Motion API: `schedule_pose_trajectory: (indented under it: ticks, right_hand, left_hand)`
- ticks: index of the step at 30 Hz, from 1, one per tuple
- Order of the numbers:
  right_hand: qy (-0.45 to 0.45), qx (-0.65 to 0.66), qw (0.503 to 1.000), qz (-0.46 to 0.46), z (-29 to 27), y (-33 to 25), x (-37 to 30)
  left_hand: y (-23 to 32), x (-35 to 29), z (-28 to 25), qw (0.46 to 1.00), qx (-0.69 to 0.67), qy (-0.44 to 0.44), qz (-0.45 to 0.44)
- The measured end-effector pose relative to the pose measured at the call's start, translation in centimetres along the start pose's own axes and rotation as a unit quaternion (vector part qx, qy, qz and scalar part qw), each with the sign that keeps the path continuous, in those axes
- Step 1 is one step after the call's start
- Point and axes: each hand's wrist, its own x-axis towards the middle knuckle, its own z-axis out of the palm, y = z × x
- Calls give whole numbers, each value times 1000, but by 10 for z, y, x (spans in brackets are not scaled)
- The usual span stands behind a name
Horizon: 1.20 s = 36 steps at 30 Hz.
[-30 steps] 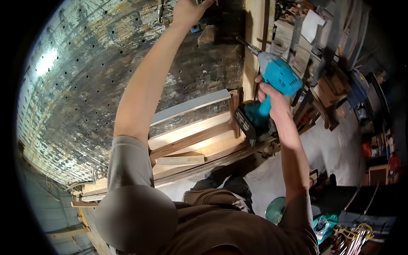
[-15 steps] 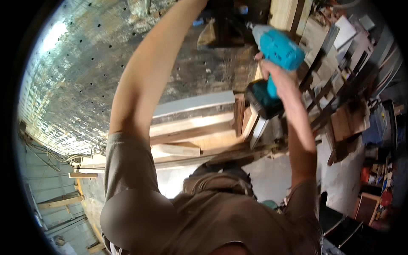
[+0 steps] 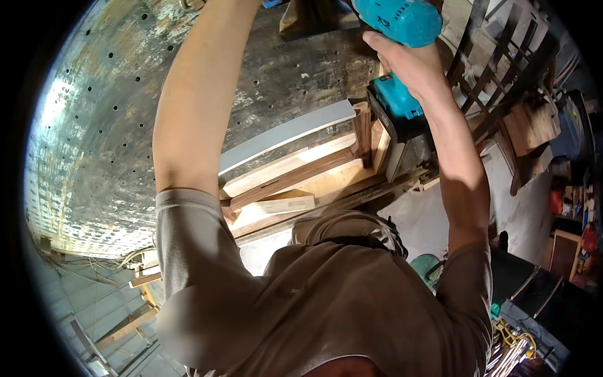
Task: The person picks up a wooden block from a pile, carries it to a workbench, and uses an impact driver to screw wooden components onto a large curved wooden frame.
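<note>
My right hand (image 3: pixel 416 68) is wrapped round the handle of a teal cordless drill (image 3: pixel 402 20), its body pointing to the upper left. The drill's front end runs out of the picture at the top. Its black and teal battery (image 3: pixel 397 103) hangs below my fist, over the near right edge of the bench. My left forearm (image 3: pixel 204 94) stretches across the bench and leaves the picture at the top, so the left hand is hidden from view. Between that arm and the drill sits a dark, wedge-shaped piece (image 3: pixel 317 19), cut off by the upper edge.
The worn dark bench top (image 3: pixel 295 78) is dotted with holes. A grey-topped strip (image 3: pixel 289 135) and several wooden boards (image 3: pixel 301 169) lie along its near edge, by my body. Dark metal bars (image 3: pixel 496 60) and wood offcuts (image 3: pixel 531 129) stand at the right.
The whole view has shifted, and the drill appears higher in the picture, its tip now out of sight. My right hand still grips it; my left arm still reaches past the upper edge.
</note>
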Motion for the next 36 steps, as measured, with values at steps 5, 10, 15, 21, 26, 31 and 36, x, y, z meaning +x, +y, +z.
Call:
schedule_pose_trajectory:
  ticks: [5,10,15,21,26,31,36]
  right_hand:
    - [50,-67,996,29,15,-41,-17]
    - [81,-28,996,-16,16,-31,-30]
    - [104,-23,992,-74,13,-7,-36]
    - [142,15,983,-112,25,40,-61]
    - [232,-107,964,-74,34,109,-91]
    - [222,-163,958,-76,36,145,-125]
    - [216,-160,961,-68,15,191,-151]
  left_hand:
    - [-15,8,-8,998,3,14,60]
    - [-5,3,-7,998,30,17,45]
    - [-4,1,-4,999,24,15,31]
    - [-15,-17,10,995,86,-19,53]
    - [-63,-64,53,992,-61,-50,101]
    - [-154,-94,55,997,-19,-27,77]
    - [-178,-155,75,997,-58,-36,-27]
